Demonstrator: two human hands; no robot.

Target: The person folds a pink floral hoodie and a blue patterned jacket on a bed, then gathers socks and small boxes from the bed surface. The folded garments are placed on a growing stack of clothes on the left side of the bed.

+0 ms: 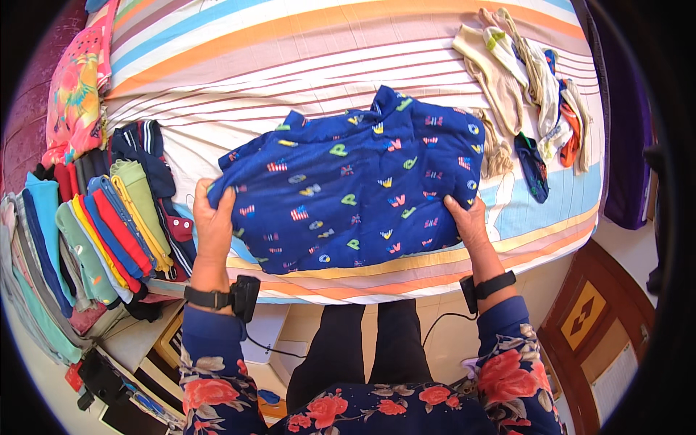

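A dark blue garment (355, 188) with small coloured letter-like prints spreads between my hands over the near edge of the bed. Its far edge is uneven, with a raised corner near the middle. At its left end my left hand (214, 212) pinches the cloth, thumb on top and fingers hidden underneath. On the right side my right hand (467, 221) grips the near right edge the same way, thumb showing on the cloth. The garment's exact kind is not clear.
Folded clothes (116, 225) stand in rows at the left edge of the bed (290, 69). Behind them lies a bright pink and yellow patterned cloth (76, 101). Loose socks (536, 87) are heaped at the far right. A brown wooden door (591, 319) stands at lower right.
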